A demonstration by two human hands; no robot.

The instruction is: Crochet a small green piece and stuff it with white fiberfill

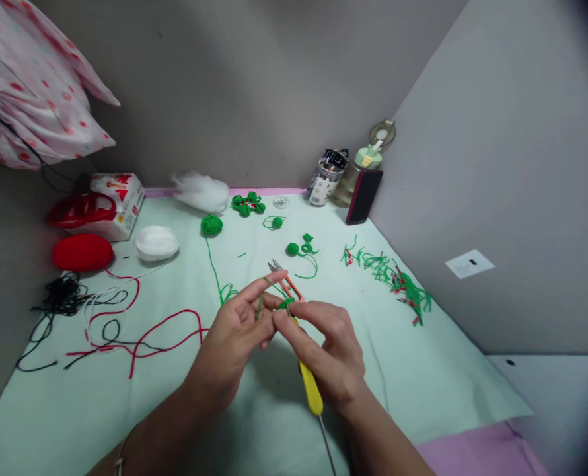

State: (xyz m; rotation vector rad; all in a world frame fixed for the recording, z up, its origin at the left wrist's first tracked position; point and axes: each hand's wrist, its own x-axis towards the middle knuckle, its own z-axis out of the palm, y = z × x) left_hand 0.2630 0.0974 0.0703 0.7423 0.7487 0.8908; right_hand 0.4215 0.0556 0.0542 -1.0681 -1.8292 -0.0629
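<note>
A small piece of green crochet (286,304) sat above the pale mint cloth (403,370), between the fingertips of the person's two hands. It was bright green and tiny, a narrow scrap of stitches partly covered by the fingers (too small for the stitch pattern to be made out). The left hand (239,324) pinched it between thumb and fingers, with green yarn looped around a raised finger. The right hand (331,347) was closed around a hook (310,393) whose smooth yellow handle slanted down below the palm, a thin metal shaft running out of its lower end; its tip met the green piece. Just beyond lay orange-handled scissors (293,287), and farther back a green yarn ball (211,225) trailed a strand toward the left hand.

As for lettering, a white-and-red box (134,205) at the back left bore printed panels, and the clear pen cup (324,185) carried a white label with dark marks; both were too blurred to read.
</note>
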